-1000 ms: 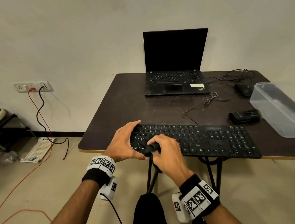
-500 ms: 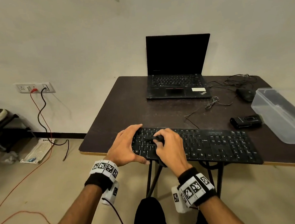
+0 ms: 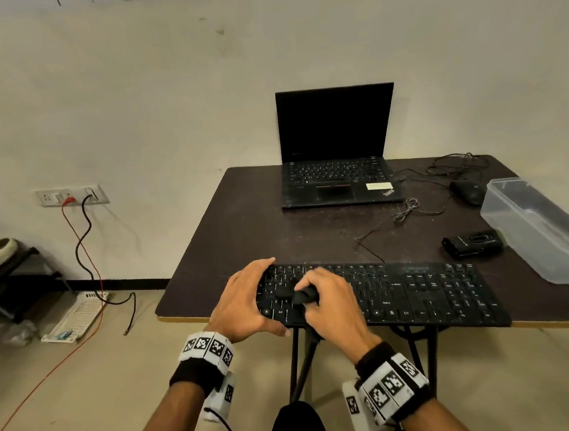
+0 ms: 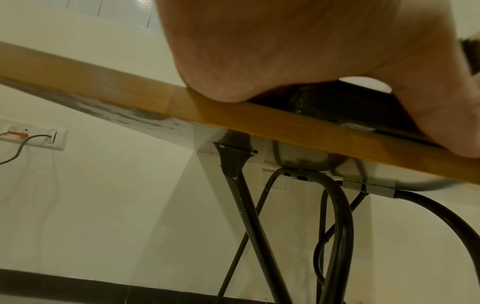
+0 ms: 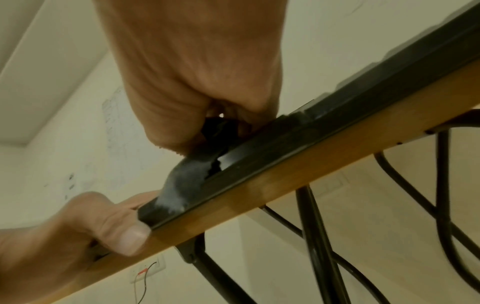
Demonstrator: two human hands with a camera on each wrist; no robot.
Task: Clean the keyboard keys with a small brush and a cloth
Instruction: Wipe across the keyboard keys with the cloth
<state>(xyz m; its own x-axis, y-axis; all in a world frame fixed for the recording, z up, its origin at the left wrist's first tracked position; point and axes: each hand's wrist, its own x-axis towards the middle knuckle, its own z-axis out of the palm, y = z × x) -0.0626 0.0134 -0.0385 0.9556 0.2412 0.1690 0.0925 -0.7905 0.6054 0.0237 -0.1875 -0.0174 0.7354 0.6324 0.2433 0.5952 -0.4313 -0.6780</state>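
Observation:
A black keyboard (image 3: 420, 286) lies along the near edge of the dark table (image 3: 242, 226). My left hand (image 3: 246, 301) grips its left end, fingers over the far edge and thumb on the near edge. My right hand (image 3: 332, 300) holds a bunched black cloth (image 3: 304, 296) pressed on the left-side keys. In the right wrist view the cloth (image 5: 182, 183) hangs over the front rim of the keyboard (image 5: 285, 148), beside the left hand's thumb (image 5: 130, 236). In the left wrist view only the palm of the left hand (image 4: 285, 41) and the table edge (image 4: 103, 88) show. No brush is in view.
An open laptop (image 3: 337, 162) stands at the back of the table. A mouse (image 3: 468, 190), loose cables (image 3: 409, 207), a small black device (image 3: 473, 243) and a clear plastic container (image 3: 545, 227) sit to the right. Black table legs (image 4: 246, 205) stand below the near edge.
My right hand rubbed the cloth over the left keys, away from me and then slightly back. The left hand kept its hold on the keyboard's end.

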